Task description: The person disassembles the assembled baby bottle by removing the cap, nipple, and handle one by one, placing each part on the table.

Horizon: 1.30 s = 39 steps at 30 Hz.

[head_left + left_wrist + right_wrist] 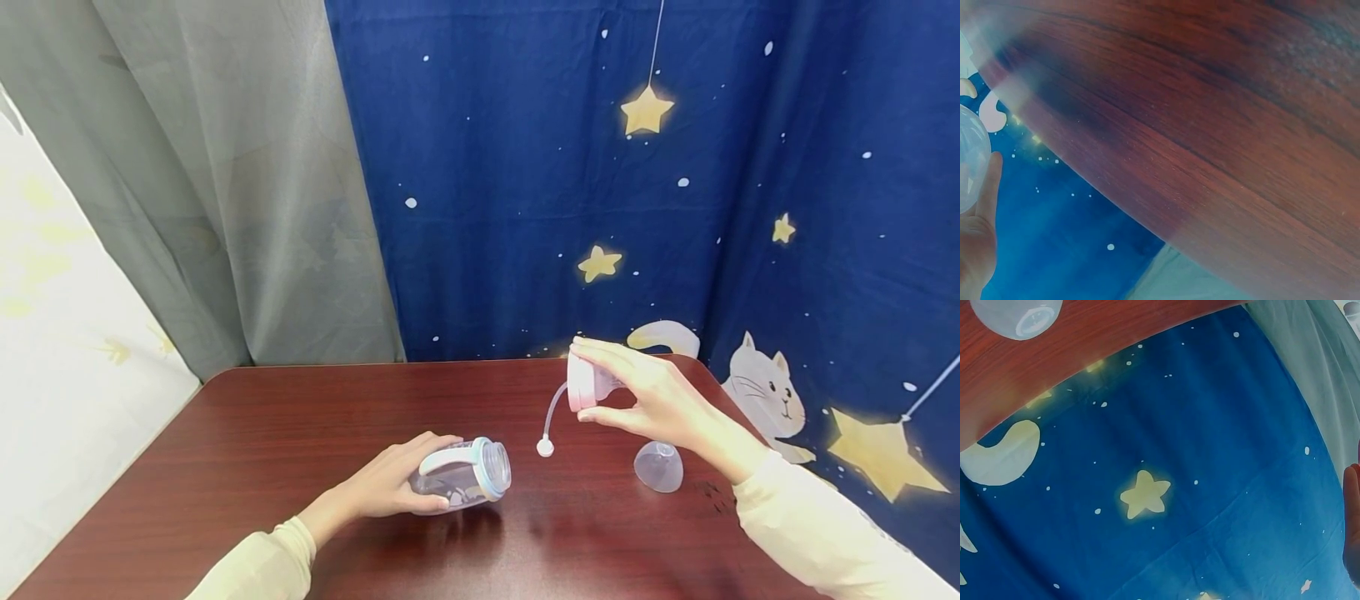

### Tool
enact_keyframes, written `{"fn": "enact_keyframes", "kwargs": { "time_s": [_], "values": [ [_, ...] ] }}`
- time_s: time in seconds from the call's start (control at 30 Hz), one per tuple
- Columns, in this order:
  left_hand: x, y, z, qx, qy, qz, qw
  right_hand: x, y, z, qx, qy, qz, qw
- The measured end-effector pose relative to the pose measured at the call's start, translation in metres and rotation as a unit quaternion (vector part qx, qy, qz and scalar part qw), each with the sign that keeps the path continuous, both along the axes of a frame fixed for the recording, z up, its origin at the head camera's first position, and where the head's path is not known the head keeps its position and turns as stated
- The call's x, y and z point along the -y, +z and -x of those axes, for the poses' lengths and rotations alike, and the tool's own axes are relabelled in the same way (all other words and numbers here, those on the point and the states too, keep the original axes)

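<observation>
My left hand (395, 477) grips a clear baby bottle (457, 483) low over the table, tilted on its side with its uncapped mouth facing right. A pale blue ring and a white handle (448, 458) sit at the bottle's neck. In the left wrist view the bottle's rounded base (971, 159) shows at the left edge beside a finger. Higher and to the right, my right hand (651, 388) holds a pink bottle collar (581, 382) between thumb and fingers. From the collar a thin straw (554, 410) curves down to a white weighted end (545, 447).
A clear dome-shaped cap (660, 467) stands on the dark red wooden table (315, 417), below my right wrist. Behind the table hang a blue curtain (510, 167) with stars and a grey curtain (300, 208).
</observation>
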State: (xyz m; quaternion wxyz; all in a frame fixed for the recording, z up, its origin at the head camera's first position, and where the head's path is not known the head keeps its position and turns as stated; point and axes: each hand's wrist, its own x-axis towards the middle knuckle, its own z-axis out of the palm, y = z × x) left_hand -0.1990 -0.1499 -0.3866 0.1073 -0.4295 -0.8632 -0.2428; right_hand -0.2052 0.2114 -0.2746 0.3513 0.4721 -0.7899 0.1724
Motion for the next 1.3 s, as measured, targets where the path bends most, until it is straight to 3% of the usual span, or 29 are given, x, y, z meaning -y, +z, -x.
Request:
{"fn": "enact_keyframes", "kwargs": {
  "time_s": [0.43,1.3],
  "values": [
    [0.0,-0.001,0.001,0.0,-0.001,-0.001,1.0,-0.008,-0.002,-0.003,-0.023,-0.015,-0.007,1.0],
    [-0.002,0.0,0.0,-0.005,-0.008,-0.003,1.0,-0.02,-0.014,-0.011,0.005,-0.025,-0.018,1.0]
  ]
}}
